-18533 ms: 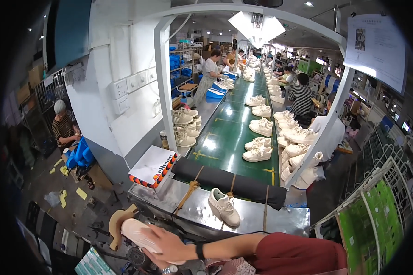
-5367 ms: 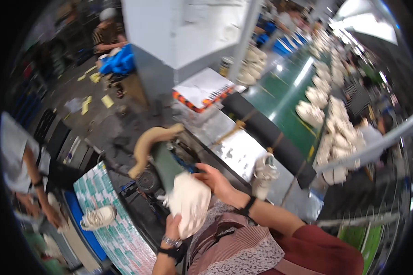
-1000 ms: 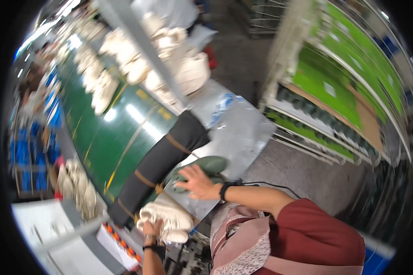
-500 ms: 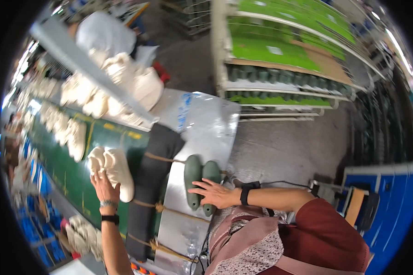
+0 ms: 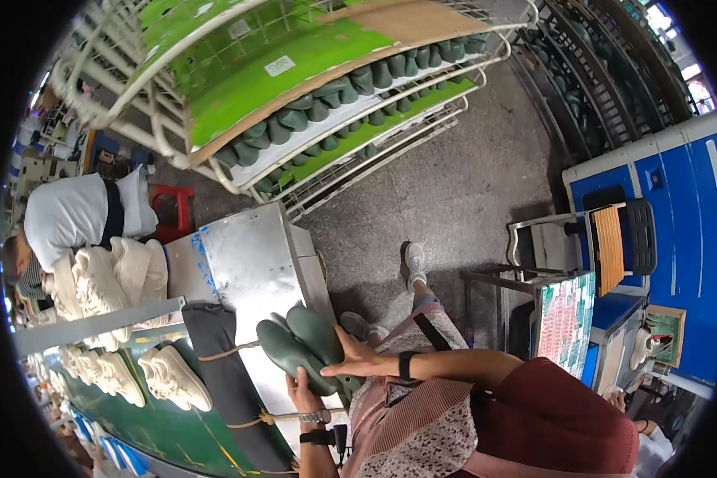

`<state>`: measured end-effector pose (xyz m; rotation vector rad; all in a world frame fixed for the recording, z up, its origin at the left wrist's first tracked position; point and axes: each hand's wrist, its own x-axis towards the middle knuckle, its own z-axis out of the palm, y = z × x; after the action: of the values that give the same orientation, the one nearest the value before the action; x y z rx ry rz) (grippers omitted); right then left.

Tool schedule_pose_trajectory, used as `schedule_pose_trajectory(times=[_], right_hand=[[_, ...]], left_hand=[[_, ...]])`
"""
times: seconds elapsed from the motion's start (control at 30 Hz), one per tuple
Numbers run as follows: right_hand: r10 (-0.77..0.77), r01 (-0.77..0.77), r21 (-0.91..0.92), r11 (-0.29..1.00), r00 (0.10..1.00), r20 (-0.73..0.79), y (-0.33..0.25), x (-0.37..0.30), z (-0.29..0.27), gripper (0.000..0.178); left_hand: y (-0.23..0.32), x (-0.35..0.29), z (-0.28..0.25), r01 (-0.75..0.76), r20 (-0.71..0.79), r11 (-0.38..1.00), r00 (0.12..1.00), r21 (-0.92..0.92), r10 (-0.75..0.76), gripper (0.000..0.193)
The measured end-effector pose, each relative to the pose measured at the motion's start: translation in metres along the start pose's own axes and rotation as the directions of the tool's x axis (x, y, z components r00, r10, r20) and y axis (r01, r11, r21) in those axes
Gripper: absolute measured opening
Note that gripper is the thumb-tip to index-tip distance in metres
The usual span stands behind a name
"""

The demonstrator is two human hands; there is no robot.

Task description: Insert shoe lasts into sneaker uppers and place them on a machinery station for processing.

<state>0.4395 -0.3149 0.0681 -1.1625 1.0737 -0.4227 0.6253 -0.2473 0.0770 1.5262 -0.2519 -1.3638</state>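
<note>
Two dark green shoe lasts (image 5: 291, 342) are held together above the edge of the metal table (image 5: 255, 247), their rounded toes tilted away from me. My left hand (image 5: 303, 394) grips them low on the left side, its thumb against the nearer last. My right hand (image 5: 356, 360) is closed on their right side, with its fingers partly hidden. A pair of cream sneakers (image 5: 175, 378) rests on the green conveyor belt (image 5: 147, 418) to the left. Between belt and table runs a dark grey padded roll (image 5: 215, 338) tied with cord.
A white wire rack (image 5: 167, 131) with green boards and rows of green lasts (image 5: 358, 80) stands ahead. A metal beam (image 5: 103, 323) crosses near piled cream sneakers (image 5: 95, 279). Someone in white (image 5: 72, 215) is at far left. A chair (image 5: 609, 251) and blue cabinet (image 5: 685, 207) stand right.
My left hand has left the cream sneakers and moved right to the lasts. The lasts, lying on the table before, are now lifted in both hands. My view has turned to the right.
</note>
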Motion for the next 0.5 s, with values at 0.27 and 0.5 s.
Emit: schedule_pose_trajectory(times=[0.27,0.5], right_hand=[[0.164,-0.146,0.214,0.966,0.984,-0.070,0.032,0.020,-0.181,0.121],[0.183,-0.171,0.077,0.982,0.966,-0.185,0.129,0.150,-0.285,0.127]], left_hand=[[-0.022,0.043,0.184,0.084,0.169,0.996,0.982,0.034,-0.089,0.075],[-0.107,0.230,0.249,-0.139,0.138,0.927,0.986,0.348,0.096,0.063]])
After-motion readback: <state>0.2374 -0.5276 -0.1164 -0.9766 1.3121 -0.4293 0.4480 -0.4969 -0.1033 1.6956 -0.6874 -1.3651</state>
